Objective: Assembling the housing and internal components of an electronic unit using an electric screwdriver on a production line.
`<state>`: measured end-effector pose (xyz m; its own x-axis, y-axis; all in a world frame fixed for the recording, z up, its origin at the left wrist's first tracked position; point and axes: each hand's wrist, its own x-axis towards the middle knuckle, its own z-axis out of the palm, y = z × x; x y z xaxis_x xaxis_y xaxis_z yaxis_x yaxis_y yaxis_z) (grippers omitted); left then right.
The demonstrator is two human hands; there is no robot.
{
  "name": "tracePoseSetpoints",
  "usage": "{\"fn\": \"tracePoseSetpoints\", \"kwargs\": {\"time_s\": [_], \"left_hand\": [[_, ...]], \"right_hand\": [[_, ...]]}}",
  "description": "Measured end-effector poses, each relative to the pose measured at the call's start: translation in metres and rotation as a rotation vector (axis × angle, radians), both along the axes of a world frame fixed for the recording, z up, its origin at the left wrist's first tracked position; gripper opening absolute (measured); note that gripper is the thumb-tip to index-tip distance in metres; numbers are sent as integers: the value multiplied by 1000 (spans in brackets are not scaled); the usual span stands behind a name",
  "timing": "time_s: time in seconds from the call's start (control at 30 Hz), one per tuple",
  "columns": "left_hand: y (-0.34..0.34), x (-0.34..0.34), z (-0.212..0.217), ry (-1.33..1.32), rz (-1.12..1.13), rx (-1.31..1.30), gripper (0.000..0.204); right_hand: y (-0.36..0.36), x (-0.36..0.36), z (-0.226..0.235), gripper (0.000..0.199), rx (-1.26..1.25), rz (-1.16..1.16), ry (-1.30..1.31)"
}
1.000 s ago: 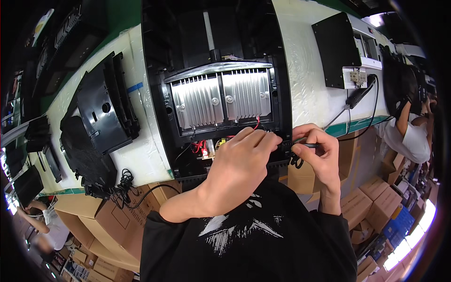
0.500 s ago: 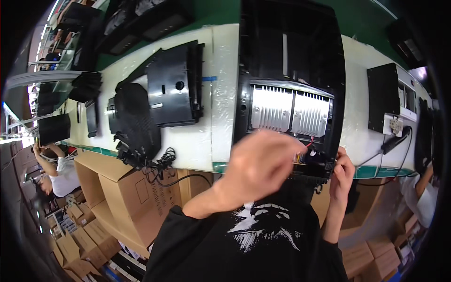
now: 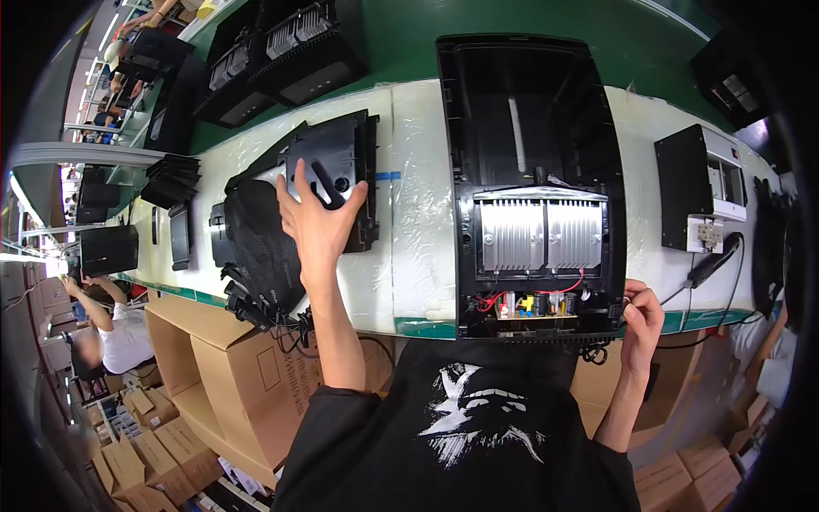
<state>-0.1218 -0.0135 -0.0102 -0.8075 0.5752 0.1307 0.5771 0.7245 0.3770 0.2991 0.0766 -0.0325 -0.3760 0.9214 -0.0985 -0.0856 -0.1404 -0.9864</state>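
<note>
A long black plastic housing (image 3: 529, 119) lies in front of me, its inside facing up. Two silver finned heat sinks (image 3: 514, 235) sit in its middle. Below them a small circuit board (image 3: 536, 305) with coloured parts and red wires shows at the near end. My left hand (image 3: 317, 222) is over a stacked black plastic panel (image 3: 320, 166) on the left, fingers spread and holding nothing; whether they touch it I cannot tell. My right hand (image 3: 641, 322) is at the housing's near right corner. Its fingers are curled against the thumb, and what lies between them is hidden.
A black mesh cover (image 3: 264, 230) and bundled cables (image 3: 294, 328) lie beside the panels. To the right stands a black and white box (image 3: 687, 179) with a cabled black tool (image 3: 715, 260) near it. A large cardboard box (image 3: 247, 375) stands below the table's left edge.
My left hand has left the housing's near end and reached out to the panels on the left, uncovering the circuit board. My right hand remains by the near right corner.
</note>
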Motion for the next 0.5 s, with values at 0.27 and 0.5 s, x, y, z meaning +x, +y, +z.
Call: {"fn": "tracePoseSetpoints", "kwargs": {"time_s": [0.27, 0.5], "left_hand": [[8, 37, 54, 3, -135, 420, 97], [35, 125, 89, -648, -889, 763, 122]], "right_hand": [[5, -6, 41, 28, 275, -194, -195], [-14, -121, 135, 54, 771, 355, -379]]}}
